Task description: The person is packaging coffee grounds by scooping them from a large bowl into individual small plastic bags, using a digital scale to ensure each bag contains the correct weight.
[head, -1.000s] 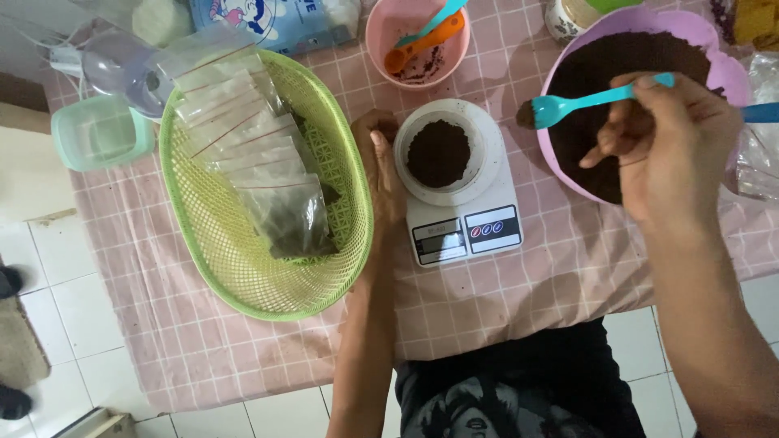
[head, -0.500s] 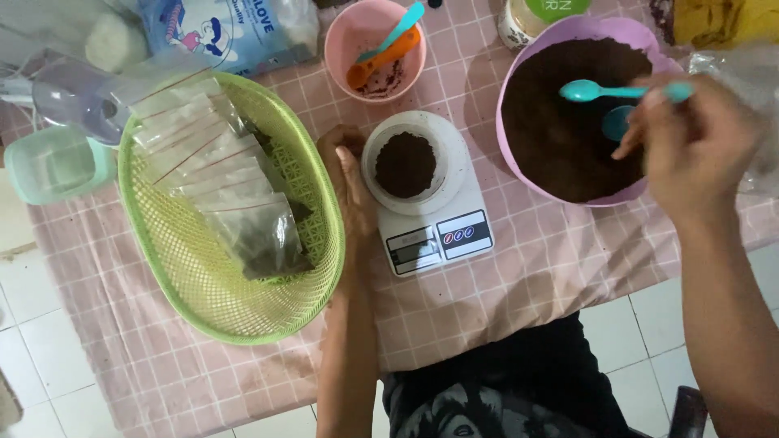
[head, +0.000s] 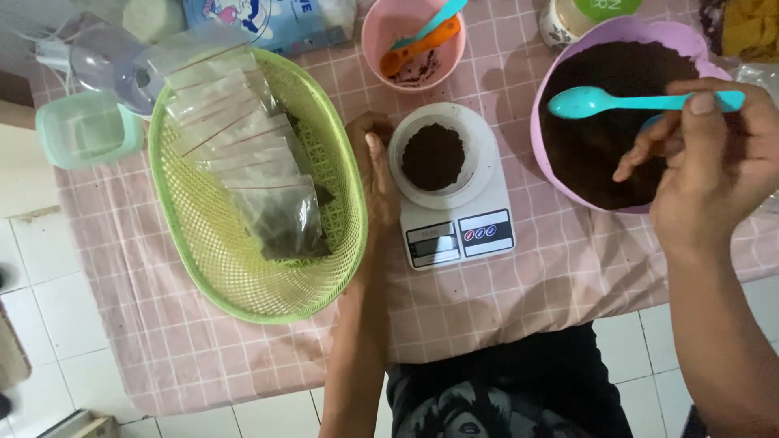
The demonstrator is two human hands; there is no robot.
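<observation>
Here the right hand (head: 714, 162) pinches a teal spoon (head: 633, 102) over the purple bowl (head: 552, 97) of dark powder, long axis pointing toward the scale (head: 454, 219) just left of the bowl. The left hand (head: 377, 174) rests loosely curled against the scale's left edge, apparently holding nothing; the white cup (head: 438, 154) on the scale holds powder

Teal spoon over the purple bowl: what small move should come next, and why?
Probably dip the teal spoon into the dark powder in the purple bowl. The right hand holds it level above the powder, seemingly empty, while the left hand rests beside the small dish on the scale.
</observation>
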